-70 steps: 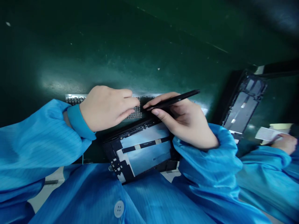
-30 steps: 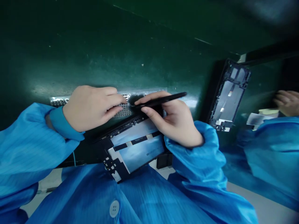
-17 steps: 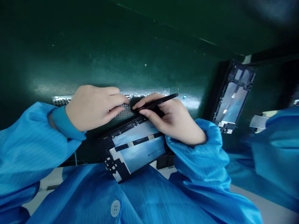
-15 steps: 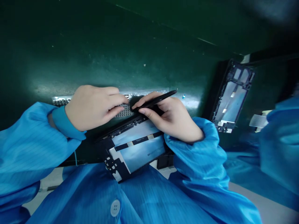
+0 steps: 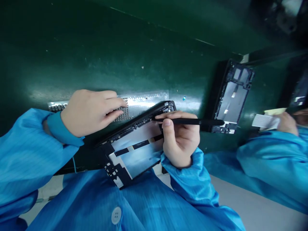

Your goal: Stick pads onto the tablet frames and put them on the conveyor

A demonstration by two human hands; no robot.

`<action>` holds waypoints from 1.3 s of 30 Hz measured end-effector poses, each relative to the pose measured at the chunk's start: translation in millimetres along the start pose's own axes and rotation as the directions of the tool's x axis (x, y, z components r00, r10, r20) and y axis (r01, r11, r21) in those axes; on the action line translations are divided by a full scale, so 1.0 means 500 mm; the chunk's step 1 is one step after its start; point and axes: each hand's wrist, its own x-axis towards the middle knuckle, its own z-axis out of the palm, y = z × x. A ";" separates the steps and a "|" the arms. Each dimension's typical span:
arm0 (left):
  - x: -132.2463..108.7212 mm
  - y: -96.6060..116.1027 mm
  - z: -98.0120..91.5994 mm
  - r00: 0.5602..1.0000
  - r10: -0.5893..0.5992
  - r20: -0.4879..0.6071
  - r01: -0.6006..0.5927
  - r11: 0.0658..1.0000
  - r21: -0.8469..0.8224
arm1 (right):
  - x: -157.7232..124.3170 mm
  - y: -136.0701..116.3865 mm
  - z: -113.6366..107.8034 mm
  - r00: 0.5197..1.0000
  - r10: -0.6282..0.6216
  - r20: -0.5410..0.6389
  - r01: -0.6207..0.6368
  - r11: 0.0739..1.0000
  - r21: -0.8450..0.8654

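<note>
My left hand (image 5: 90, 112) lies over a clear sheet of small grey pads (image 5: 122, 113), its curled thumb and fingertips on the pads. In my right hand (image 5: 181, 134) are black tweezers (image 5: 192, 121), gripped like a pen. Their tip meets the upper inner edge of an opened device housing (image 5: 139, 157). The housing sits tilted in front of my body, its wide silvery-blue inside facing up and a black strip across it. Part of its right end is hidden behind my right hand.
Another opened device (image 5: 232, 99) rests on a black block to the right on the green table (image 5: 108, 57). A small blue bit (image 5: 184, 98) lies nearby. Far right, a co-worker's hand (image 5: 287, 123) holds a striped white sheet (image 5: 262, 121).
My right hand has moved from the pad sheet down and right to the housing edge, and the tweezers now lie nearly level. My left hand stays on the sheet. A co-worker's hand has appeared.
</note>
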 end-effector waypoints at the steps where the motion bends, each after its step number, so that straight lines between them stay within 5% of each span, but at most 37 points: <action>1: 0.000 0.000 0.000 1.000 0.006 -0.007 -0.006 1.000 0.006 | 0.000 0.001 0.000 1.000 -0.001 0.012 0.001 1.000 -0.014; 8: 0.000 0.004 -0.004 1.000 -0.009 0.003 0.009 1.000 0.029 | -0.003 -0.037 -0.013 0.993 -0.003 0.118 0.023 0.985 -0.172; 12: 0.001 0.007 -0.006 1.000 -0.014 0.007 0.013 0.999 0.034 | 0.052 -0.066 -0.022 0.974 0.025 0.227 0.019 0.981 -0.193; 14: 0.003 0.009 -0.007 1.000 -0.022 0.016 0.021 0.999 0.033 | 0.093 -0.063 -0.019 0.919 0.032 0.392 0.029 0.988 -0.149; 17: 0.005 0.013 -0.009 0.998 -0.036 0.045 0.034 0.999 0.040 | 0.142 -0.044 -0.011 0.773 0.041 0.633 0.036 0.993 -0.109; 20: 0.008 0.016 -0.011 0.996 -0.042 0.077 0.039 0.999 0.031 | 0.156 -0.029 -0.006 0.728 0.051 0.684 0.034 0.993 -0.111; 31: 0.008 0.014 -0.007 0.995 -0.066 0.077 0.068 0.998 -0.017 | 0.153 -0.023 0.000 0.739 0.036 0.673 0.036 0.995 -0.093; 34: 0.006 0.001 -0.007 0.997 -0.058 0.040 0.059 0.998 -0.022 | 0.137 -0.022 -0.023 0.823 0.073 0.563 -0.142 0.987 0.080; 37: -0.013 0.008 -0.023 0.999 -0.044 -0.014 0.042 0.992 -0.121 | 0.077 -0.027 -0.078 0.931 0.175 0.320 -0.240 0.955 0.176; 39: -0.040 0.035 -0.037 0.997 -0.049 -0.057 0.040 0.988 -0.150 | 0.014 -0.033 -0.119 0.959 0.237 0.155 -0.258 0.956 0.138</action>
